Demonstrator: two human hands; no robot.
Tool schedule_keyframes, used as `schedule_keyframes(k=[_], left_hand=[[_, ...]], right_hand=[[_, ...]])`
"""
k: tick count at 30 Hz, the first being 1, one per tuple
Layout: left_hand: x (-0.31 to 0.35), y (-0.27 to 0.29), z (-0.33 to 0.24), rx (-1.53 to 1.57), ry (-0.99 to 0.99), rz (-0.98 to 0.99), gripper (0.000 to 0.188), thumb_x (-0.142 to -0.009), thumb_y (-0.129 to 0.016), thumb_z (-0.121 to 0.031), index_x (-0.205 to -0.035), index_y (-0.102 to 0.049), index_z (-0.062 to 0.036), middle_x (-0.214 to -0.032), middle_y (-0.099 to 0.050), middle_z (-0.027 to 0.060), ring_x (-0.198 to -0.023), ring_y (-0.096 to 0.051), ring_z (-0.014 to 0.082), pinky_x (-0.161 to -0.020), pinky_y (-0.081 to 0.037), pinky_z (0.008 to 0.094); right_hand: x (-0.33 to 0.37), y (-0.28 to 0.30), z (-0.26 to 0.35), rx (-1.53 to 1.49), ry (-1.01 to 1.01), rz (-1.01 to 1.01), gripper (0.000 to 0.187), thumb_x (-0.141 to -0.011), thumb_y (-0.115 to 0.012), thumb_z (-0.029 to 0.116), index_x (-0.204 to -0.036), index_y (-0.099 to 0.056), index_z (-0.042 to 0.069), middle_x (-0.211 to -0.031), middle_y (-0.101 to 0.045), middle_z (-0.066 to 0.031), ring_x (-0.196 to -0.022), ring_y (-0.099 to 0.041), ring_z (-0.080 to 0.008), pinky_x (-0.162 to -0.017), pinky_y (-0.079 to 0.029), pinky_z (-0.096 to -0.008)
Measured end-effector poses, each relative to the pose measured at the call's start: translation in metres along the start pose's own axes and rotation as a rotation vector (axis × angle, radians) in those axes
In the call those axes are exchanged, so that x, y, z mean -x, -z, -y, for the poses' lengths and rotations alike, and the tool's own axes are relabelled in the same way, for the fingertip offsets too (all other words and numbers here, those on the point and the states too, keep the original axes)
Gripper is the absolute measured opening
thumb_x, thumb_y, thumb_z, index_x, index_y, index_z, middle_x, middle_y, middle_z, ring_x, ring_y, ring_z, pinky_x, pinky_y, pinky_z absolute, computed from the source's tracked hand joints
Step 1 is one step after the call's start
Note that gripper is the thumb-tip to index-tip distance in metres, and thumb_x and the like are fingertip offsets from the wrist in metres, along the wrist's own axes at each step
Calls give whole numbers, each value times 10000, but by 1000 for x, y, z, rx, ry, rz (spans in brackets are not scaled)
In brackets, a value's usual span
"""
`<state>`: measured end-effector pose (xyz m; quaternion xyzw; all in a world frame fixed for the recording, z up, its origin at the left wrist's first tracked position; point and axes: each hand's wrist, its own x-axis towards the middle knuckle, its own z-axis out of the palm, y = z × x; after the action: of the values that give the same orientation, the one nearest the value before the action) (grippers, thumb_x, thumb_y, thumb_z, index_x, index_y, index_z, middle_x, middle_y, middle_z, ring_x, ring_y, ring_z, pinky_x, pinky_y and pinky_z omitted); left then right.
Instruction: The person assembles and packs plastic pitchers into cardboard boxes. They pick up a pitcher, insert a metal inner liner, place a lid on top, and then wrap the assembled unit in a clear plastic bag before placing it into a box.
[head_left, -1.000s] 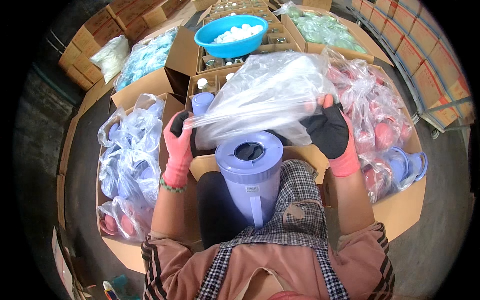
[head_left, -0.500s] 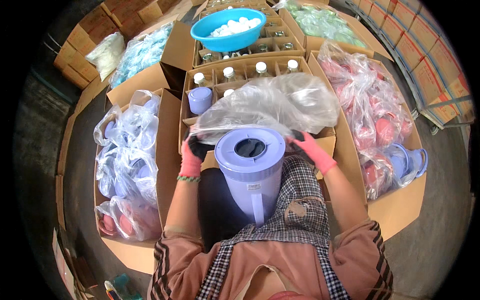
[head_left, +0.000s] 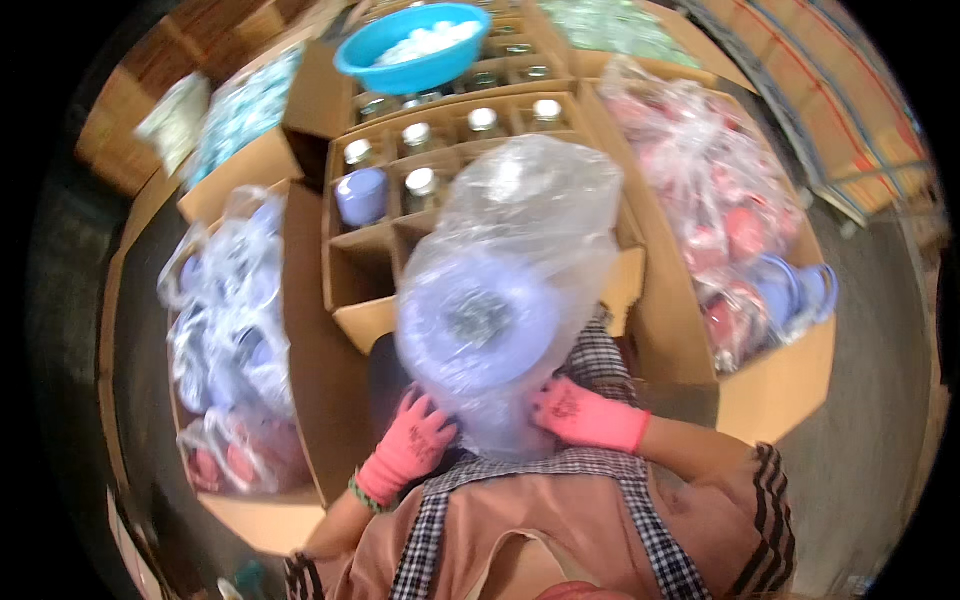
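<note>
A light purple plastic pitcher (head_left: 480,385) stands in my lap, with a clear plastic bag (head_left: 545,190) drawn down over it. Its round top, with a hole in the middle, shows blurred through the film. The bag's loose upper part lies away from me over the bottle carton. My left hand (head_left: 412,438), in a pink glove with dark fingertips, grips the bag low on the pitcher's left side. On the right side my right hand (head_left: 585,415), gloved alike, has its fingers closed on the bag. The pitcher's handle cannot be made out under the film.
Ahead is a divided carton (head_left: 335,265) with white-capped bottles (head_left: 483,122) and a purple cup-like piece (head_left: 362,196). A blue basin (head_left: 412,70) of white caps sits beyond. Cartons of bagged purple items (head_left: 230,310) and bagged pink items (head_left: 700,180) flank me.
The bag, held spread beyond the pitcher before, now covers it. Both hands have come down and toward me along the pitcher's sides. The view has shifted slightly.
</note>
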<state>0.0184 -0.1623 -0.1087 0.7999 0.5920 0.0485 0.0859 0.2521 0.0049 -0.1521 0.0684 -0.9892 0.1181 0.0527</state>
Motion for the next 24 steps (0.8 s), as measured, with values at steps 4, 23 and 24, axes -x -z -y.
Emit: schedule_keyframes(k=[4,23,24], left_hand=[[-6,-16,-15,25,127,-116,293,-678,-524,-164,-966,-567,-129,-963,-545,73,-960,-468,284,-886,-334,468],[-49,14,-28,1526,892,-456,227,-770,-582,-68,-966,-528,31,-863,-562,45,-710,-507,99,-628,-420,222],[-49,28,-19,1401,915,-516,244,-770,-579,-129,-965,-544,14,-816,-558,31,-678,-496,103,-606,-407,235]], right_hand=[[-27,-8,3,-170,-37,84,153,-832,-393,129,-814,-489,11,-837,-524,-91,-808,-497,-174,-771,-392,-294],[-59,62,24,-780,-482,-85,208,-721,-523,203,-787,-555,9,-803,-579,-195,-787,-563,-341,-690,-439,-413],[-59,69,25,-715,-416,-172,196,-728,-519,189,-792,-544,5,-796,-575,-199,-772,-564,-342,-673,-438,-414]])
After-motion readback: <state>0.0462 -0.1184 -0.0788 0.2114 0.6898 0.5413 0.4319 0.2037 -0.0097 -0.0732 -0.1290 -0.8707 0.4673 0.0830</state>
